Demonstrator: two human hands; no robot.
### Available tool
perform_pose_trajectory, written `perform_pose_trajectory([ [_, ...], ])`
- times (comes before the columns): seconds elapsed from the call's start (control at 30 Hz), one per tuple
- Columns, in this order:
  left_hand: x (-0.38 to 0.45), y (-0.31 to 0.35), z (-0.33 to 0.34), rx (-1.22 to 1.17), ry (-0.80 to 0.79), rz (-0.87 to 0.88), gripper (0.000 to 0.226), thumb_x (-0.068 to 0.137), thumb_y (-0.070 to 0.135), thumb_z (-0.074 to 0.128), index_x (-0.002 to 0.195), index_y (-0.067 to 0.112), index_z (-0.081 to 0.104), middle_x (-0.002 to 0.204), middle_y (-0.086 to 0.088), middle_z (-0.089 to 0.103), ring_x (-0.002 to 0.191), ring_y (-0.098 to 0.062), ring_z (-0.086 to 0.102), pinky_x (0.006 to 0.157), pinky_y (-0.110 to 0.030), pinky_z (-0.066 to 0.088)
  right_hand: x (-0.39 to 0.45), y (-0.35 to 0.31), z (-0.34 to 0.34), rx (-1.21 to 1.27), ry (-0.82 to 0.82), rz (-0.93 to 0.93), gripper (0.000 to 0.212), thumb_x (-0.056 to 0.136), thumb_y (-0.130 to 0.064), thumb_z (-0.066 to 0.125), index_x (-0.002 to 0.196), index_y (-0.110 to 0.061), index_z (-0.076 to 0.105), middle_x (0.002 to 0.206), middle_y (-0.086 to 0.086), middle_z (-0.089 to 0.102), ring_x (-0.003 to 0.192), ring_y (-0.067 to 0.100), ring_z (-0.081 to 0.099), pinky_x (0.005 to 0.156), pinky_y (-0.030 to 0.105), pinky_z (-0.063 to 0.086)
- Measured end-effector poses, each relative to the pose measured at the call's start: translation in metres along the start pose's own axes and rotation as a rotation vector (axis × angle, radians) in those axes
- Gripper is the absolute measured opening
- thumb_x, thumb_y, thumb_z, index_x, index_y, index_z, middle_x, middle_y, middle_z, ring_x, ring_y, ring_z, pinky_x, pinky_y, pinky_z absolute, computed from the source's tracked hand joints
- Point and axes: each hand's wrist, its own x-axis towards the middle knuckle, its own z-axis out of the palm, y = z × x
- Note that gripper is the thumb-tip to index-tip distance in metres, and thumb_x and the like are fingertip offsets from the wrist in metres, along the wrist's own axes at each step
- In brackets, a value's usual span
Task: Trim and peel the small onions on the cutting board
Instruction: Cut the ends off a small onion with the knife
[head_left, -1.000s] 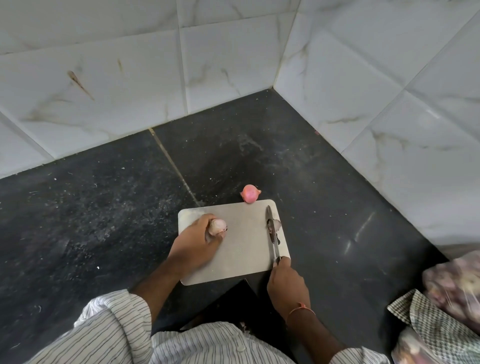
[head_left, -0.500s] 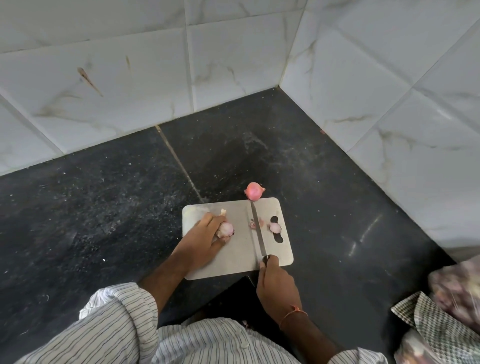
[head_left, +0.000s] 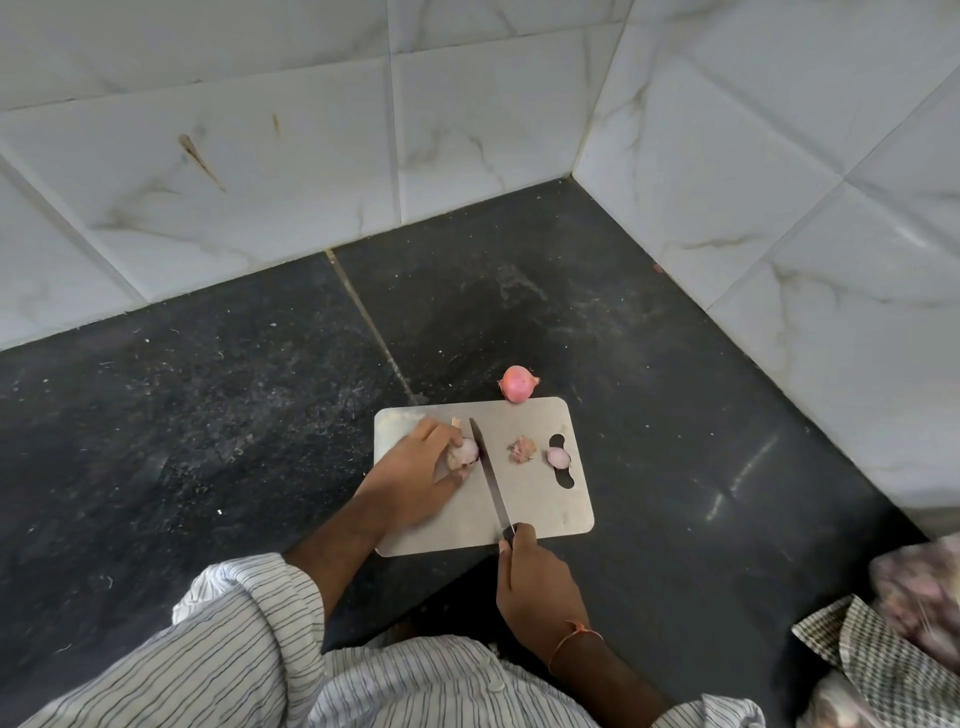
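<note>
Cutting board (head_left: 540, 512), grey, on dark counter (head_left: 208, 415); left hand (head_left: 415, 478) pinches small onion (head_left: 464, 453) on its left part; right hand (head_left: 537, 582) grips knife (head_left: 491, 478), blade against the onion's right side, close beside the fingertips. Risk: round onion rolling under pressure, blade sliding toward fingers. Trimmed scraps (head_left: 521, 449) right; whole onion (head_left: 518, 383) just off far edge.

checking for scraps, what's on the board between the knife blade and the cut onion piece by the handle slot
In the head view, one scrap of onion peel lies between the knife blade and the cut onion piece; otherwise bare cutting board.
</note>
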Motion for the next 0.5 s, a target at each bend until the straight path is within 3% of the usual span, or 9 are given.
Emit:
perform_pose_trajectory([
  [0.13,0.008,0.009,-0.002,-0.005,-0.003,-0.11,0.048,0.088,0.055,0.078,0.122,0.035,0.049,0.127,0.015,0.057,0.102,-0.009,0.06,0.09,-0.03,0.052,0.0,-0.001,0.0,-0.01,-0.009,-0.02,0.012,0.112,-0.039,0.036,0.11,-0.029,0.04,0.078,-0.01,0.058,0.063,0.008,0.054,0.051,0.023,0.033],
  [0.27,0.008,0.007,-0.006,-0.011,-0.019,-0.127,0.073,0.089,0.052,0.078,0.152,0.033,0.047,0.146,0.01,0.055,0.123,-0.015,0.06,0.11,-0.033,0.05,0.0,-0.003,0.0,-0.01,-0.013,-0.034,0.011,0.112,-0.04,0.036,0.108,-0.03,0.039,0.076,-0.01,0.058,0.062,0.008,0.055,0.051,0.022,0.033],
  [0.33,0.006,0.001,-0.006,-0.004,-0.017,-0.107,0.057,0.09,0.051,0.076,0.142,0.044,0.056,0.135,0.016,0.056,0.115,-0.011,0.06,0.107,-0.036,0.052,-0.001,-0.004,0.0,-0.006,-0.021,-0.036,0.011,0.112,-0.04,0.036,0.108,-0.03,0.039,0.076,-0.01,0.058,0.062,0.008,0.056,0.05,0.02,0.033],
  [0.4,0.005,-0.003,-0.005,-0.022,-0.014,-0.108,0.039,0.09,0.05,0.076,0.126,0.048,0.063,0.118,0.019,0.055,0.105,-0.007,0.059,0.095,-0.032,0.052,-0.001,-0.005,0.001,0.001,-0.023,-0.036,0.011,0.112,-0.04,0.036,0.109,-0.03,0.04,0.077,-0.009,0.059,0.064,0.009,0.058,0.05,0.019,0.034],
  [0.5,0.003,-0.002,-0.003,-0.086,0.02,-0.094,0.035,0.09,0.045,0.077,0.123,0.047,0.065,0.116,0.017,0.057,0.101,-0.006,0.059,0.087,-0.024,0.046,0.0,-0.008,0.001,0.009,-0.016,-0.025,0.014,0.113,-0.04,0.036,0.114,-0.027,0.043,0.076,-0.011,0.057,0.065,0.007,0.057,0.05,0.02,0.035],
])
